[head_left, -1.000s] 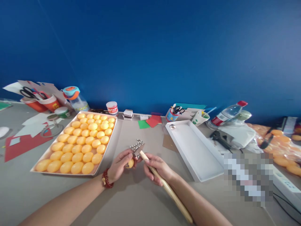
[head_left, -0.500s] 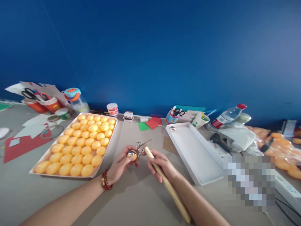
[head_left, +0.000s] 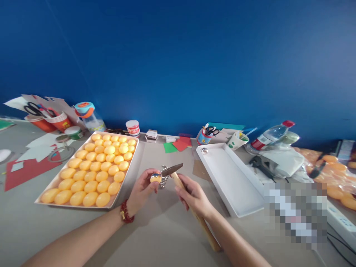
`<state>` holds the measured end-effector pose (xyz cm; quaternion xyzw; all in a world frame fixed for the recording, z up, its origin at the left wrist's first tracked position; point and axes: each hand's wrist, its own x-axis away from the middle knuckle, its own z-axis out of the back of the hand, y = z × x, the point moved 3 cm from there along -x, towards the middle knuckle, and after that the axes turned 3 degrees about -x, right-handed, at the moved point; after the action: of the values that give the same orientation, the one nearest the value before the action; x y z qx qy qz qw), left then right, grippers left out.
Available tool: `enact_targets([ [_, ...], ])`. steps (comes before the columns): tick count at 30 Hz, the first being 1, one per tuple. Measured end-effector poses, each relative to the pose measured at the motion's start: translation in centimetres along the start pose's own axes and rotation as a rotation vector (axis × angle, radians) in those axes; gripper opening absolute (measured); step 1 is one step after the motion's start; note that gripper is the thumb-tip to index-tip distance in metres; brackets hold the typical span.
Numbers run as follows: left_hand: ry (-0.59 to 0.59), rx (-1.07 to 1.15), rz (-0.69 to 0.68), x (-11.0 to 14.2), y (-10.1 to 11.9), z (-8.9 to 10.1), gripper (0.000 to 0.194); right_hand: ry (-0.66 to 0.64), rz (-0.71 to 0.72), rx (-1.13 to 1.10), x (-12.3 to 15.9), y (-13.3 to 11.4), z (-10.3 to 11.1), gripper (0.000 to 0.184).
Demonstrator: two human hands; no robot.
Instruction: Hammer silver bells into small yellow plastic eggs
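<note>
Between the fingers and thumb of my left hand point(head_left: 143, 188) is a small ball point(head_left: 155, 179), shiny silver on top and orange below. My right hand point(head_left: 194, 194) is closed round the wooden handle of a hammer point(head_left: 205, 233), gripping it near the head. The hammer's dark, pointed metal head point(head_left: 172, 170) reaches left, its tip close to the ball; whether they touch I cannot tell. A small heap of shiny silver pieces point(head_left: 164, 182) lies on the table just behind the ball, partly hidden by it.
Left stands a shallow box point(head_left: 116, 198) holding rows of orange balls. To the right is a white tray point(head_left: 233, 181) with a silver piece point(head_left: 204, 150) in its far corner. Cups, bottles and coloured paper point(head_left: 182, 144) line the blue wall; a power strip point(head_left: 340, 218) lies far right.
The hammer's head has turned and shifted slightly right, and its handle end has moved up and left. My left hand has tilted the ball, showing more orange below.
</note>
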<state>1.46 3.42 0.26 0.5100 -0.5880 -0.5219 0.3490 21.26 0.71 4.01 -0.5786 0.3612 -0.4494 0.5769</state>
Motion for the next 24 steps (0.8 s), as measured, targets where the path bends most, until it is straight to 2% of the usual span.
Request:
enact_targets([
  [8, -0.005, 0.006, -0.014, 0.0, -0.2, 0.0, 0.032, -0.023, 0.075, 0.103, 0.5, -0.6, -0.4, 0.034],
  [14, -0.02, 0.032, -0.012, 0.0, -0.7, 0.2, 0.031, 0.005, 0.116, 0.271, 0.8, -1.0, -0.6, 0.033],
  [21, -0.019, 0.026, -0.024, -0.1, -0.3, 0.1, 0.031, 0.031, 0.168, 0.361, 0.9, -1.2, -0.5, 0.033],
  [24, -0.018, 0.035, -0.037, -0.1, -0.3, 0.1, 0.03, -0.005, 0.191, 0.383, 0.9, -1.4, -0.7, 0.028],
])
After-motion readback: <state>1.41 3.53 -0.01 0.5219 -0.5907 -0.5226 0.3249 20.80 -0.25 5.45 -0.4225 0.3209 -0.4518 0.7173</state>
